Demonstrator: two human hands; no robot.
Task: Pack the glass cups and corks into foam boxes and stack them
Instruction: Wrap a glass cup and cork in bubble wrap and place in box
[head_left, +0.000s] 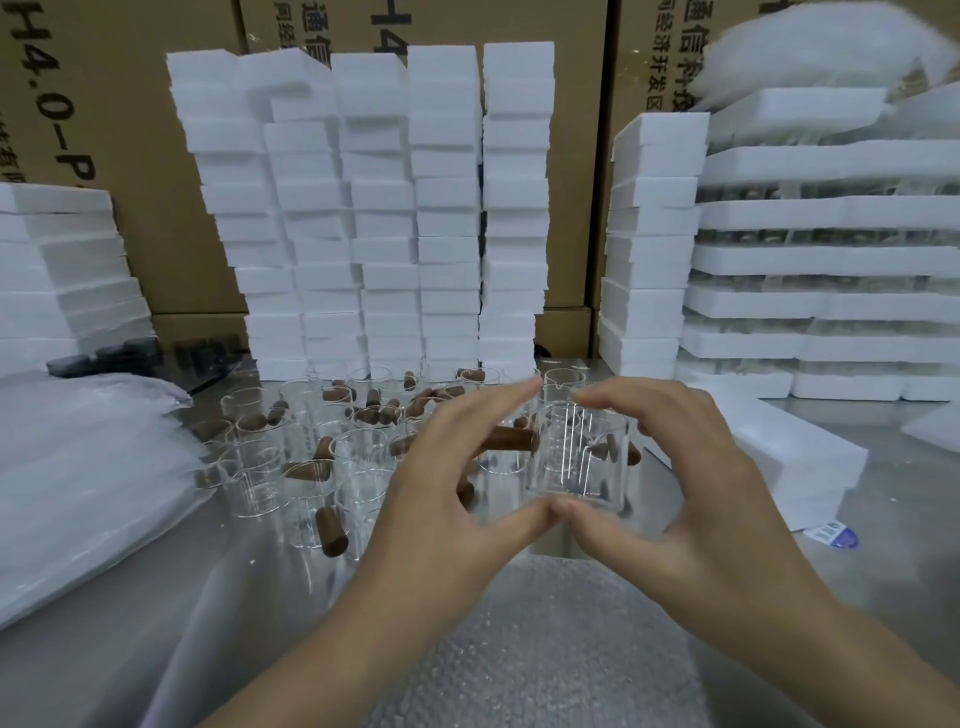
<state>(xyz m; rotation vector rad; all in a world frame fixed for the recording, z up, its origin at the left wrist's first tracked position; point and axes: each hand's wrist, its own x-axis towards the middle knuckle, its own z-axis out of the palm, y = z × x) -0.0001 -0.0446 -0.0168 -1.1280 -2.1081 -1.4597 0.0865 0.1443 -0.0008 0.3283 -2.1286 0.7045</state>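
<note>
In the right hand (691, 499), a clear glass cup (579, 457), gripped upright with the thumb under the base and the fingers curled over the far rim, raised just above the steel table (104, 649). Just beside it, the left hand (441, 483), fingers mostly straight and blurred, thumb tip touching the right thumb below the cup. From behind the left fingers, a brown cork (514, 439), lying level and pointing at the cup's side; hard to tell whether gripped or merely behind the hand. Beyond both hands, a crowd of loose cups (260, 467) standing on the table, with loose corks (331, 530) scattered among and inside them. Under the wrists, a sheet of bubble wrap (545, 649). At the back, tall stacks of white foam boxes (447, 208) set side by side against brown cartons (156, 104). To the right, more stacked foam trays (831, 260) with glass showing between the layers, and near them a single foam piece (795, 447) lying flat on the table. To the left, a heap of clear plastic bags (78, 467), with another low foam stack behind.
</note>
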